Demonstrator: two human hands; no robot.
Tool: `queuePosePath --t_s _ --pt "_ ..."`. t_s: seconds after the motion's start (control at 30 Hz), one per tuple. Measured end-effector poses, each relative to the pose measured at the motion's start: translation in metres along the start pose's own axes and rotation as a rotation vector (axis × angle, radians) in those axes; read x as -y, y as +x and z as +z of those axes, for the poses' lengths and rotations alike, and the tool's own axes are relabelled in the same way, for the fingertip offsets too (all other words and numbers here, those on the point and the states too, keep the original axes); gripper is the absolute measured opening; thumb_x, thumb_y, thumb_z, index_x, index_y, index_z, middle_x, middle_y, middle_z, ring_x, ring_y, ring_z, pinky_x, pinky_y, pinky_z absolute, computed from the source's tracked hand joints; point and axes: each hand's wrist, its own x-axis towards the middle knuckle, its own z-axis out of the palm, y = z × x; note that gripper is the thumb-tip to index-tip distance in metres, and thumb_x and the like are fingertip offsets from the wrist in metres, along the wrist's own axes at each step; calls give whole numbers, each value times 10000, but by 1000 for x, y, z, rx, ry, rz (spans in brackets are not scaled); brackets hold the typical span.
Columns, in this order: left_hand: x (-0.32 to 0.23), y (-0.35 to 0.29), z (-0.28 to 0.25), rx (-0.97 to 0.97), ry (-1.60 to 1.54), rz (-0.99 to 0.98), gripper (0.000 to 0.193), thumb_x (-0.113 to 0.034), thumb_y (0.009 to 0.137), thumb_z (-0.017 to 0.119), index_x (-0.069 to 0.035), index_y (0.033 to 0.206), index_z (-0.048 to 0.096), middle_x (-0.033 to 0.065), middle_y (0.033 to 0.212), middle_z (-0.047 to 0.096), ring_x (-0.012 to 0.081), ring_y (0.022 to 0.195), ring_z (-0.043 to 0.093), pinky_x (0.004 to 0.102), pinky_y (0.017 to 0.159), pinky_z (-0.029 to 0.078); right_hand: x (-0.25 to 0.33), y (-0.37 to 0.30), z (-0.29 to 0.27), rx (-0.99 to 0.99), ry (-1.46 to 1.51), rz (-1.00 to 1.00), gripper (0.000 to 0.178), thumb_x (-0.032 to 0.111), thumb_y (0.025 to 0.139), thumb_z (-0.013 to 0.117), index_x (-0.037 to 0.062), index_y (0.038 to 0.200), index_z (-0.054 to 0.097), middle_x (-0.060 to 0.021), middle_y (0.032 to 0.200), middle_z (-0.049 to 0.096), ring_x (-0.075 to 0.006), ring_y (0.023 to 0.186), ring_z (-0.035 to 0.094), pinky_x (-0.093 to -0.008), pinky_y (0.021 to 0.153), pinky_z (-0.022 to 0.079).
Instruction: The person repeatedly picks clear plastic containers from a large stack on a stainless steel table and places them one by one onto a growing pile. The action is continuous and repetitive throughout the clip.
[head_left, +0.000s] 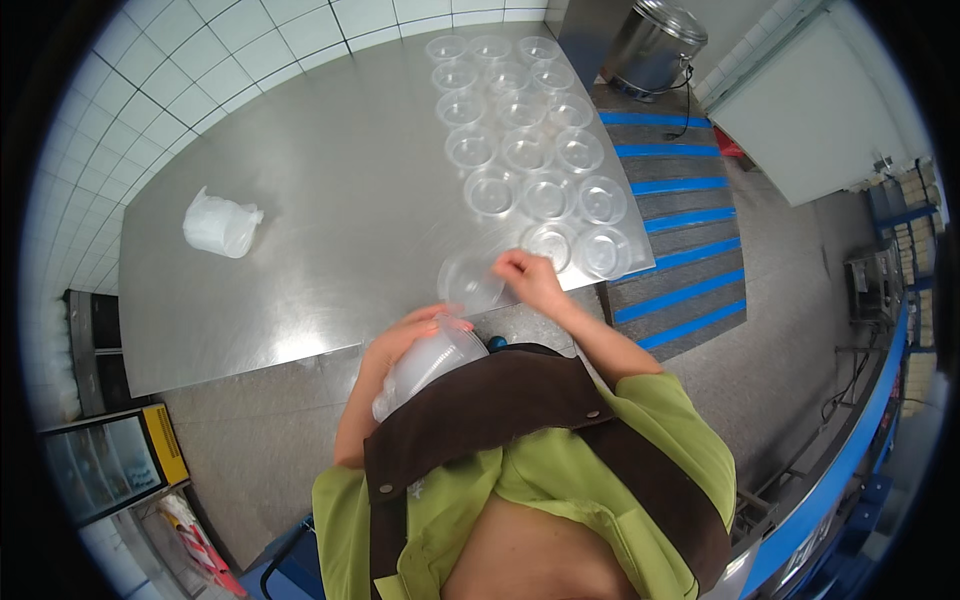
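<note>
My left hand [405, 338] hugs a stack of clear plastic bowls [428, 366] in a thin bag against my chest, at the near edge of the steel table [330, 200]. My right hand [530, 278] pinches the rim of a single clear bowl [470, 284], held just above the table's near right corner. Beyond it, several clear bowls [520, 150] stand in three rows along the table's right side, the nearest one [550, 243] beside my right fingers.
A crumpled clear plastic bag [222, 226] lies on the left part of the table. White tiled wall runs behind it. A steel pot [655, 45] stands on the floor at the far right, by blue-striped steps [680, 230]. A glass-fronted cabinet [110, 470] is at lower left.
</note>
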Motion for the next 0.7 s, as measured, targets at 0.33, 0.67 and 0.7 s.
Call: queuePosePath --t_s 0.33,0.67,0.7 --pt "6 -11 3 -1 131 39 736 -485 801 617 -16 1335 426 90 1248 544 203 1184 475 333 1029 334 -1 36 -11 -166 -704 54 220 220 812 610 49 949 632 -173 947 628 -358 881 598 -445 732 489" --pt "-34 -15 -46 -17 76 -22 656 -336 799 661 -10 1315 421 81 1168 563 162 1112 504 299 971 384 48 -14 94 77 -183 -397 179 148 811 654 52 962 636 -125 869 630 -259 733 618 -346 659 500" --pt "-39 -23 -55 21 16 -42 632 -322 802 659 -8 1303 434 83 1165 564 160 1101 511 294 959 393 47 -13 105 7 -146 -382 161 137 815 650 51 951 638 -122 850 631 -251 723 617 -336 650 499"
